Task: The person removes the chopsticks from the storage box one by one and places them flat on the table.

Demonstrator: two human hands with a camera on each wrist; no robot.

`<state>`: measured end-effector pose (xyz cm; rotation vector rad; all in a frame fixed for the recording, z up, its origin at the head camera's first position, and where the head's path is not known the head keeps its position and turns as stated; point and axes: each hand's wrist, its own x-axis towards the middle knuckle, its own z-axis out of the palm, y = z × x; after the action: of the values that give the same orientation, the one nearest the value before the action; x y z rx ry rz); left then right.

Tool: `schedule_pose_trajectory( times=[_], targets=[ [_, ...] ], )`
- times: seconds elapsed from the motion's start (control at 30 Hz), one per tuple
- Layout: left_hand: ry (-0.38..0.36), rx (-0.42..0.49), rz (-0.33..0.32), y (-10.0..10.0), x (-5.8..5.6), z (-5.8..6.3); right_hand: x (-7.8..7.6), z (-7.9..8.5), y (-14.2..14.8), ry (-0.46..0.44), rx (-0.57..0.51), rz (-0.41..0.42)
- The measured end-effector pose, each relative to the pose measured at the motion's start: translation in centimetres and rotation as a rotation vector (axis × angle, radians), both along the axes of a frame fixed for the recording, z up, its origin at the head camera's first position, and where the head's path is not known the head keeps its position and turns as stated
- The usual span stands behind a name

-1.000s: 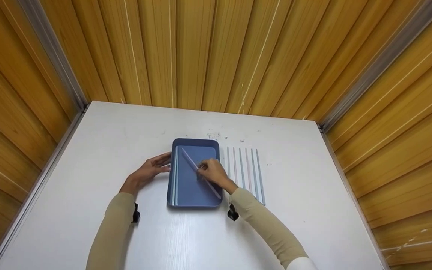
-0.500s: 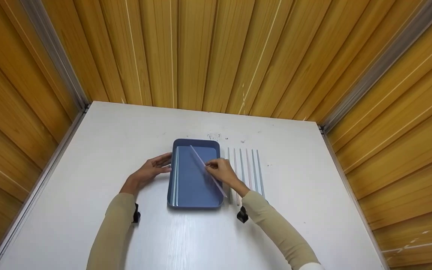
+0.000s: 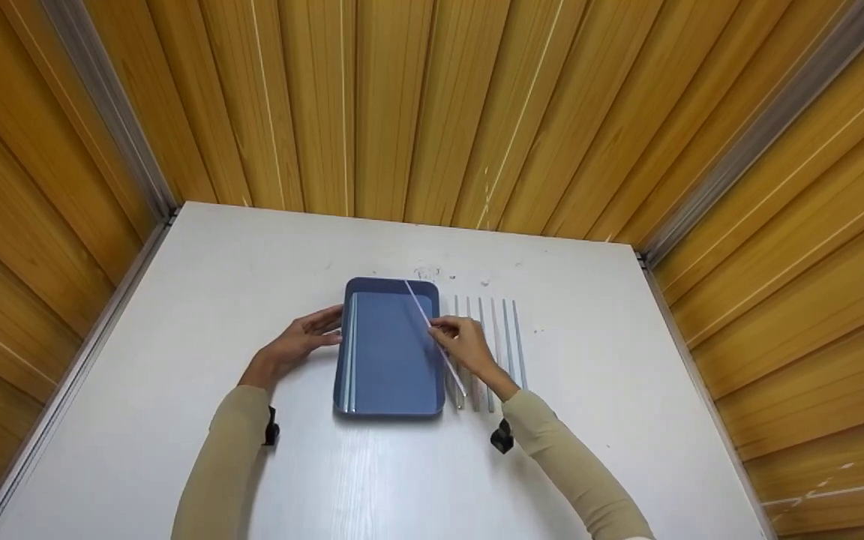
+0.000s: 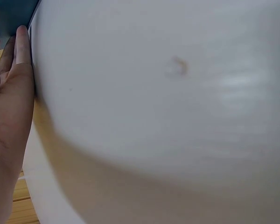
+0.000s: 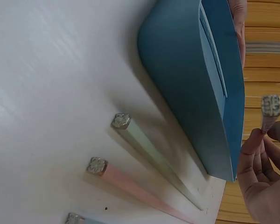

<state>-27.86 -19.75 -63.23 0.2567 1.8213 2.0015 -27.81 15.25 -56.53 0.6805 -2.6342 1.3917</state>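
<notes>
My right hand (image 3: pixel 466 345) pinches a pale pink-lavender chopstick (image 3: pixel 417 301) between thumb and fingertips, over the right rim of the blue tray (image 3: pixel 394 352). The chopstick slants from the tray's far end toward the near right; its patterned silver end (image 5: pixel 271 106) faces the right wrist camera. My left hand (image 3: pixel 301 337), fingers extended, rests against the tray's left wall; in the left wrist view its fingers (image 4: pixel 22 44) lie along that wall. Inside the tray, pale chopsticks (image 3: pixel 352 352) lie along the left side.
Right of the tray, several chopsticks lie side by side on the white table (image 3: pixel 589 450), among them a pale green chopstick (image 5: pixel 149 154), a pink chopstick (image 5: pixel 130 186) and a blue chopstick (image 3: pixel 520 345). Wood-patterned panels (image 3: pixel 402 112) enclose the table.
My right hand has moved right with the pinched chopstick, from over the tray's middle to its right rim, and the chopstick has turned a little steeper. My left hand has stayed in place.
</notes>
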Motion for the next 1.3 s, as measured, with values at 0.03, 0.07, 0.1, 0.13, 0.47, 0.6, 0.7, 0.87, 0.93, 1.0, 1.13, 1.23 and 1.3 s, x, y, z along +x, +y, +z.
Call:
schedule_pose_trajectory(
  times=[0.03,0.07,0.1,0.13,0.47,0.6,0.7,0.87,0.93,1.0,1.13,1.23,1.3],
  targets=[
    [-0.005,-0.004,0.003,0.0,0.0,0.0,0.0,-0.1,0.3,-0.001,-0.006,-0.006],
    [-0.008,-0.003,0.006,0.0,-0.1,-0.1,0.1,-0.2,0.5,-0.007,-0.015,-0.011],
    [-0.011,-0.001,0.007,-0.1,-0.1,-0.1,0.1,-0.2,0.8,-0.015,-0.021,-0.018],
    [-0.008,-0.001,0.005,-0.1,-0.1,0.0,0.2,-0.3,1.1,-0.019,-0.023,-0.026],
    [-0.036,-0.001,0.012,0.2,0.1,0.3,0.9,-1.1,4.1,-0.080,-0.048,-0.092],
    [-0.044,-0.001,0.015,0.3,0.2,0.3,1.1,-1.1,5.3,-0.102,-0.065,-0.108],
    [-0.030,-0.004,0.004,0.2,0.3,0.2,1.2,-1.1,6.3,-0.112,-0.055,-0.130],
    [-0.017,-0.005,-0.007,0.2,0.3,0.1,1.4,-1.1,7.8,-0.124,-0.049,-0.181],
    [-0.019,-0.002,-0.005,0.1,0.3,0.1,1.5,-1.2,8.3,-0.127,-0.053,-0.203],
    [-0.026,0.005,-0.002,0.1,0.2,0.0,1.6,-1.4,8.7,-0.132,-0.055,-0.220],
    [-0.028,0.007,-0.005,0.0,0.2,0.0,1.9,-1.7,9.4,-0.158,-0.061,-0.236],
    [-0.025,0.009,-0.004,0.0,0.1,0.0,1.9,-1.9,9.9,-0.166,-0.061,-0.252],
    [-0.022,0.014,-0.004,0.0,0.1,0.0,1.8,-2.1,10.4,-0.162,-0.057,-0.267]
  ],
)
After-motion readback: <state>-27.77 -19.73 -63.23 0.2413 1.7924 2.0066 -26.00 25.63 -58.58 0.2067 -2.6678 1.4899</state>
